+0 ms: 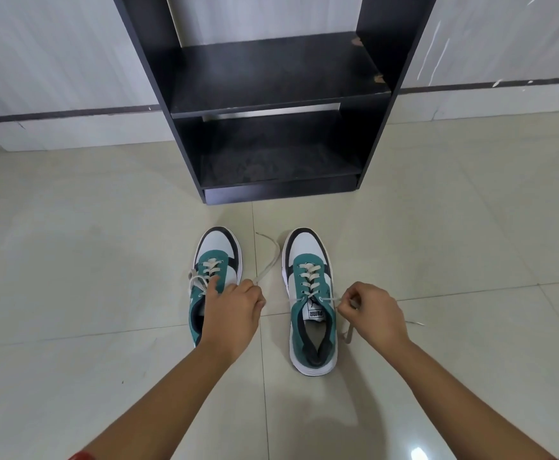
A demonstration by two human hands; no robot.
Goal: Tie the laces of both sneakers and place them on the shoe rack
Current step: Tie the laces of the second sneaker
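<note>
- Floor (105,260): pale glossy tiles with thin grout lines; it carries the rack and both shoes. A bright light reflection sits at the lower right.
- Wall (55,61): light panels behind the rack, with a dark horizontal stripe low down.
- Shoe rack (271,78): dark, open-fronted unit standing on the floor against the wall, centre top. Two shelves in view, both bare; chipped spots along the right edge of the upper shelf.
- Left sneaker (220,257): white, teal and black, upright on the floor in front of the rack, toe pointing toward it. Its heel end is hidden under the left hand.
- Right sneaker (311,327): same colours, parallel to the left one and apart from it, toe toward the rack. Tongue label reads PUMA, upside down from this view.
- Left hand (235,310): over the left sneaker's collar, fingers curled closed, pinching a lace end.
- Right hand (371,313): just beside the right sneaker's outer side, fingertips pinched on a lace end.
- Left lace (268,263): cream; one end loops out on the floor between the shoes, another loop lies at the shoe's left side. Untied.
- Right lace (329,300): cream; runs taut from the top eyelets to the right hand, with a tail hanging below it. Untied.
</note>
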